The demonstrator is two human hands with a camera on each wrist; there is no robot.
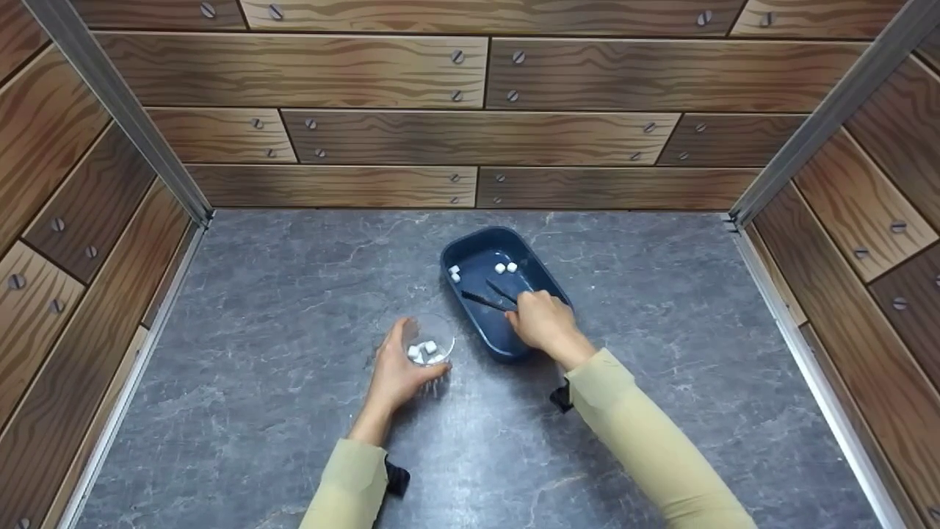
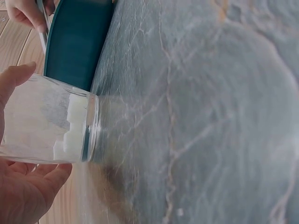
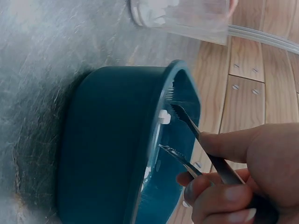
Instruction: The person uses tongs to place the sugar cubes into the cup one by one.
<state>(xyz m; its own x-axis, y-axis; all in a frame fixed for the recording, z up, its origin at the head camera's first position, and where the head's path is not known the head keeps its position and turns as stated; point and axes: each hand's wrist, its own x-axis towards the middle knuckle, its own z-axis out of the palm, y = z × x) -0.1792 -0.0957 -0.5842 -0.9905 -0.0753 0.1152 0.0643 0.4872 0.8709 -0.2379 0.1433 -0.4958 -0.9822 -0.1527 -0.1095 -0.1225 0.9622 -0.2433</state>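
A clear glass (image 1: pixel 440 328) stands on the table with several white cubes (image 1: pixel 430 346) at its bottom. My left hand (image 1: pixel 393 367) holds it, thumb on one side and fingers on the other, as the left wrist view shows. With my right hand (image 1: pixel 545 321) I grip dark metal tongs (image 3: pixel 219 168) with toothed tips. The tips are spread apart over the dark blue tub (image 1: pixel 507 345), and nothing sits between them. Inside the tub, two white cubes (image 1: pixel 506 268) lie near the far end and two others (image 1: pixel 454 274) by the left wall.
The tub stands slanted on the grey marbled tabletop (image 1: pixel 294 294), to the right of the glass. Wood-patterned panels (image 1: pixel 367 136) close off the back and both sides, with metal rails (image 1: pixel 808 110) at the corners.
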